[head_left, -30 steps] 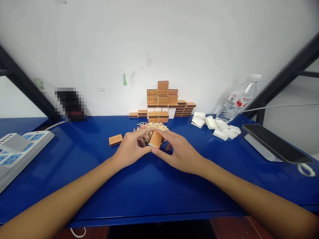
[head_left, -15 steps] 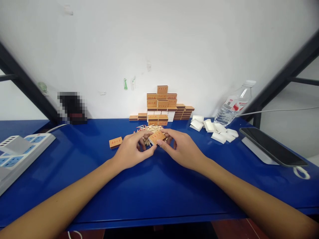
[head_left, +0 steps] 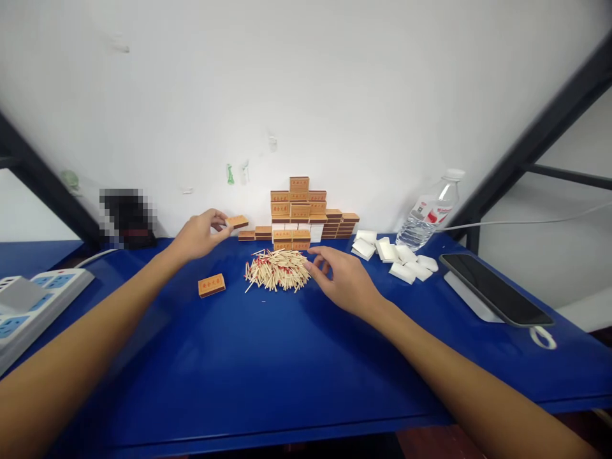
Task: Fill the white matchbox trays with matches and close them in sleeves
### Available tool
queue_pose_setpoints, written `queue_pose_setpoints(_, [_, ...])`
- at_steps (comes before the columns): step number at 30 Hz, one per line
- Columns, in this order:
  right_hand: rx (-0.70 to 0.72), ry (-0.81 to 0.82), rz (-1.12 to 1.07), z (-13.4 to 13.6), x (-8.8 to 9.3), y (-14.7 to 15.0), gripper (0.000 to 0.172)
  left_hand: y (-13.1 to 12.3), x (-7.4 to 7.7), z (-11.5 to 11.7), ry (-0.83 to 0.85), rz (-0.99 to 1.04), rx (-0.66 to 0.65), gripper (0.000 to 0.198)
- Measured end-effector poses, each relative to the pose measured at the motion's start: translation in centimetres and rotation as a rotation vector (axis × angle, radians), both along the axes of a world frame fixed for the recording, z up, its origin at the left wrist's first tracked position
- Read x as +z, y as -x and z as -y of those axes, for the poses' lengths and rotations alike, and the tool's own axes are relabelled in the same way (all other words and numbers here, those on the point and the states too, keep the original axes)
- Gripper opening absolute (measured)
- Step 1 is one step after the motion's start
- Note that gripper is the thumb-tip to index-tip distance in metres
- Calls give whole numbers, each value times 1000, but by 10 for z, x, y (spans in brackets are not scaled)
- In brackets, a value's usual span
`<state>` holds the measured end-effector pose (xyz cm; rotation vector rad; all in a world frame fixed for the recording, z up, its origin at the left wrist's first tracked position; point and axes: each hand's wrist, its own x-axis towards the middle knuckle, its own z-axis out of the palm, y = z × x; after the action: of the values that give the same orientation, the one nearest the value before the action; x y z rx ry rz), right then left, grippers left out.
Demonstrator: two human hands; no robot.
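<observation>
My left hand (head_left: 203, 234) pinches an orange matchbox (head_left: 237, 221) by its left end, just above a low stack of matchboxes (head_left: 247, 236) by the wall. Beside the right edge of a heap of loose matches (head_left: 278, 269) is my right hand (head_left: 342, 278), thumb and fingers apart and nothing seen between them. Another matchbox (head_left: 211, 285) lies alone on the blue table, left of the heap. Behind the heap rises a stepped stack of matchboxes (head_left: 299, 210), with some white box ends showing low in it.
Several white matchbox trays (head_left: 403, 255) lie loosely at the right, in front of a leaning water bottle (head_left: 427, 213). Farther right a phone (head_left: 495, 287) rests on a white block. A power strip (head_left: 38, 306) sits at the left edge, and dark metal posts flank the table.
My left hand has carried the matchbox left and back toward the wall. My right hand has let go of it and stays by the matches, now uncovered. The view has shifted slightly.
</observation>
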<state>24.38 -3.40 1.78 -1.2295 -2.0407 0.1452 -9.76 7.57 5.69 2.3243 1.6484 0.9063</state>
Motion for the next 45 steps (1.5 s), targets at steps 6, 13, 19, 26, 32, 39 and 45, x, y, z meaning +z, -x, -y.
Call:
queue_pose_setpoints(6, [-48, -55, 82, -8, -4, -9, 31, 12, -30, -37, 56, -5, -91, 39])
queue_pose_setpoints(13, [-52, -31, 97, -7, -3, -9, 26, 5, -37, -40, 48, 33, -105, 47])
queue_pose_setpoints(19, [-62, -18, 106, -11, -1, -11, 20, -13, -43, -37, -53, 9, -34, 41])
queue_pose_setpoints(26, [72, -17, 20, 8, 4, 6, 19, -69, -29, 42, -229, 84, 117, 25])
queue_pose_setpoints(32, [222, -233, -76, 61, 0, 59, 33, -135, -33, 126, -110, 249, -39, 26])
queue_pose_setpoints(39, [241, -266, 69, 60, 4, 58, 20, -131, -44, 128, -37, 329, -79, 27])
queue_pose_setpoints(45, [284, -300, 129, 56, 2, 54, 9, -127, -41, 129, -5, 401, -91, 29])
